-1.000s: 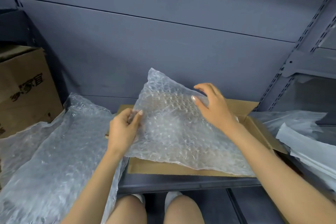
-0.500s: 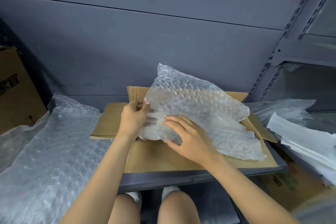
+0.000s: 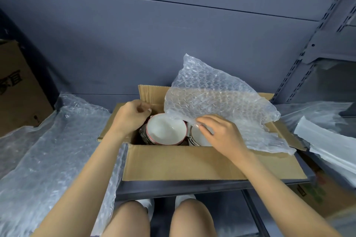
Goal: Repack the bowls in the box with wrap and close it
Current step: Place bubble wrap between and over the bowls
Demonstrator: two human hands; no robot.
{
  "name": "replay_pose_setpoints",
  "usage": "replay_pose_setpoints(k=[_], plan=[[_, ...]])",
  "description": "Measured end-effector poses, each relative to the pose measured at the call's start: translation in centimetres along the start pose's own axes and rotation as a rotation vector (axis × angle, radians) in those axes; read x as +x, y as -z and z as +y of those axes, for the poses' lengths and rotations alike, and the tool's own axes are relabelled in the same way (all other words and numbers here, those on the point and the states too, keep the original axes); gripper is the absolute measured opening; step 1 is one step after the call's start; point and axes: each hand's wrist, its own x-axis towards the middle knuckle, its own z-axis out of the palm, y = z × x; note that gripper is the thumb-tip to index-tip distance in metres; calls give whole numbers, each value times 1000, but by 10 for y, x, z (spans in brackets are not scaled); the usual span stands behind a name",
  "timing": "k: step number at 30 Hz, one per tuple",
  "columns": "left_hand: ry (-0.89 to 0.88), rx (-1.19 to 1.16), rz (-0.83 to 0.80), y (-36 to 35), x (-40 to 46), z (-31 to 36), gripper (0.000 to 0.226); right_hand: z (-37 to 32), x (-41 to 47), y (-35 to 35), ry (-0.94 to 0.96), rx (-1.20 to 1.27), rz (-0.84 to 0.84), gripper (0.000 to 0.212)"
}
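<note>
The right hand (image 3: 221,134) is pinching the bubble wrap (image 3: 221,102), which is spreading toward one o'clock over the box (image 3: 192,163); the left hand (image 3: 131,117), curled and grasping nothing, is sitting at nine o'clock of the bowls (image 3: 165,130), all lying on a grey shelf (image 3: 173,188).

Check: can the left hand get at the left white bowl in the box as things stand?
Probably yes. The left hand sits at the box opening right beside the bowl, whose top is uncovered; the bubble wrap lies further right, over the other side.

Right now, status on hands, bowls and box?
Right hand pinching bubble wrap sheet; left hand at box edge. Bowls inside, part uncovered. Flaps open.
</note>
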Motion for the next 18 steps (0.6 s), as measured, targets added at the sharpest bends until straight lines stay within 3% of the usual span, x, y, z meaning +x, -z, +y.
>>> replay_pose_setpoints(k=[5, 9, 12, 18], plan=[[-93, 349, -107, -15, 22, 1, 27, 6, 0, -4, -109, 55, 56, 24], [-31, 542, -250, -37, 34, -4, 28, 10, 0, -5, -209, 96, 86, 25], [47, 579, -317, -48, 39, -9, 21, 13, 0, -4, -252, 108, 133, 23], [100, 586, -276, -58, 49, -14, 28, 19, 0, -8, -263, 100, 137, 15]])
